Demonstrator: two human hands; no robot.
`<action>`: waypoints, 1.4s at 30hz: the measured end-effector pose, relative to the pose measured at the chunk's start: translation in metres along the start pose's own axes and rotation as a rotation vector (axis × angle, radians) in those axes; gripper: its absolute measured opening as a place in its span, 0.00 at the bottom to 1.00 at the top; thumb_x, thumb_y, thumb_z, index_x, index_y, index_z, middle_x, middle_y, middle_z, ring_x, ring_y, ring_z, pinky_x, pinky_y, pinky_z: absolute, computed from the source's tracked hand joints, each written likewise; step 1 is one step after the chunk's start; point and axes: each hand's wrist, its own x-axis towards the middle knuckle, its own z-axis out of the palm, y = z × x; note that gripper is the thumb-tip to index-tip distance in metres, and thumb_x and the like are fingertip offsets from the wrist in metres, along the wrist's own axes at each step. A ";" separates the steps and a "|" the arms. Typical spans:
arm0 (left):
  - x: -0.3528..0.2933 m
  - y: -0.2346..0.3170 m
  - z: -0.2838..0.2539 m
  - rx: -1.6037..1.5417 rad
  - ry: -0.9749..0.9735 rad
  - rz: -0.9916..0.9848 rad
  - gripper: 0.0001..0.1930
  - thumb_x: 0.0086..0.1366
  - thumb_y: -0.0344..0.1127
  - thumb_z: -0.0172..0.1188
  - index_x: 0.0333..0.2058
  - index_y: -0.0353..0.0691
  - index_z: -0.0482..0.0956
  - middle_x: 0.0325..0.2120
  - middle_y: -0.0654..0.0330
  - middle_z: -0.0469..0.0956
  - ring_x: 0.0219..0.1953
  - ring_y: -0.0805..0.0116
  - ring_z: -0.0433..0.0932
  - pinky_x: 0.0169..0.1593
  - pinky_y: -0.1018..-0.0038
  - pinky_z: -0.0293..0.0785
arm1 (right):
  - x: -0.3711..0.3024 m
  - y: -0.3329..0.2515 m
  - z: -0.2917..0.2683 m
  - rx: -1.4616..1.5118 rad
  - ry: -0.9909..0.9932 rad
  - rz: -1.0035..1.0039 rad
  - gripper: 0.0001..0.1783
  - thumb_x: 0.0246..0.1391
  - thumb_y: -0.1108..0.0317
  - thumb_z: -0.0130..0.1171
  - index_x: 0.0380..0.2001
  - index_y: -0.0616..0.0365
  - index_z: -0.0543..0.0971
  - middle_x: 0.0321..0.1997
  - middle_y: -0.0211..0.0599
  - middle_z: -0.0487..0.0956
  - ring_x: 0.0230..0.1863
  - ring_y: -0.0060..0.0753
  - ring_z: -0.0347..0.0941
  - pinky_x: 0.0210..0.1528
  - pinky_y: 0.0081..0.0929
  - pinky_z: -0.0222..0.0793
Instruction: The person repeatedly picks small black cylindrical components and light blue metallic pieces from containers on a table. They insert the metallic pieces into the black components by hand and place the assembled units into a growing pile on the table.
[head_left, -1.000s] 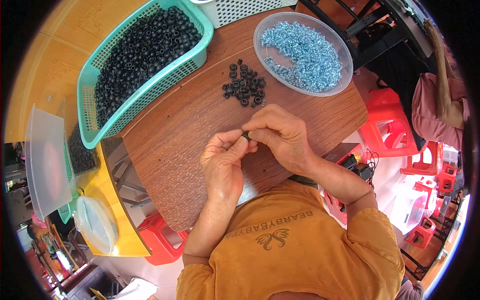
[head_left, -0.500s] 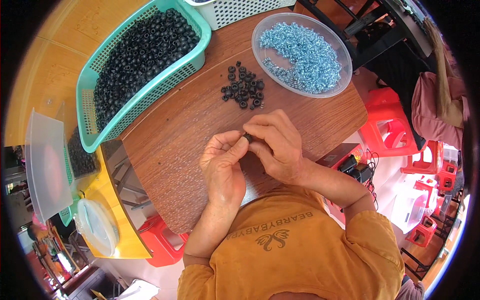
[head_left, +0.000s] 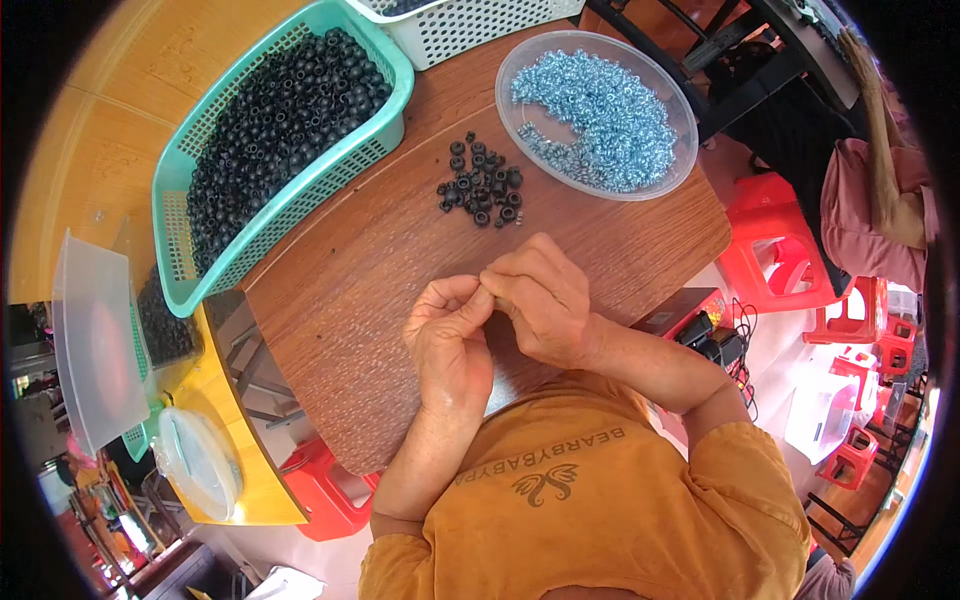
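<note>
My left hand [head_left: 447, 325] and my right hand [head_left: 543, 300] meet fingertip to fingertip above the brown table [head_left: 345, 330]. Both are closed in a pinch, and the fingers cover the small black round part that showed between them a moment ago. Whether the right fingertips hold a second piece cannot be made out. Just beyond the hands lies a loose cluster of small black round parts [head_left: 481, 183], several with holes in them. Further right, a clear round tray [head_left: 688, 150] holds many small shiny bluish pieces [head_left: 610, 110].
A turquoise basket [head_left: 290, 235] full of black round parts [head_left: 285, 140] stands at the far left, beside a white perforated basket [head_left: 470, 35]. Left of the table are a yellow surface [head_left: 255, 440] and a lidded round container [head_left: 195, 460]. Red stools [head_left: 770, 240] and another person's arm [head_left: 890, 190] are at right.
The black part between my fingertips has gone out of sight behind them. My right fingers have curled in more tightly. The whole view has shifted slightly.
</note>
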 end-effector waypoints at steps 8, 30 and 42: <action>-0.004 0.004 0.006 0.052 -0.070 -0.010 0.09 0.58 0.24 0.58 0.38 0.32 0.72 0.32 0.57 0.76 0.36 0.70 0.75 0.44 0.76 0.71 | 0.011 0.004 -0.010 -0.017 -0.105 0.009 0.18 0.30 0.80 0.62 0.32 0.66 0.75 0.30 0.42 0.74 0.27 0.44 0.69 0.26 0.32 0.66; -0.104 0.131 0.111 -0.281 -0.921 0.529 0.07 0.61 0.31 0.50 0.33 0.32 0.74 0.32 0.45 0.77 0.35 0.54 0.77 0.35 0.70 0.71 | 0.187 0.142 -0.025 -0.350 -0.063 0.314 0.16 0.38 0.71 0.56 0.33 0.68 0.75 0.30 0.56 0.77 0.35 0.56 0.74 0.40 0.43 0.68; -0.162 0.121 0.117 -0.253 -1.444 0.410 0.06 0.60 0.31 0.52 0.32 0.35 0.73 0.30 0.49 0.77 0.32 0.58 0.76 0.32 0.72 0.70 | 0.118 0.067 -0.074 -0.034 -0.166 0.421 0.08 0.45 0.75 0.55 0.30 0.67 0.78 0.29 0.50 0.79 0.32 0.42 0.77 0.35 0.32 0.70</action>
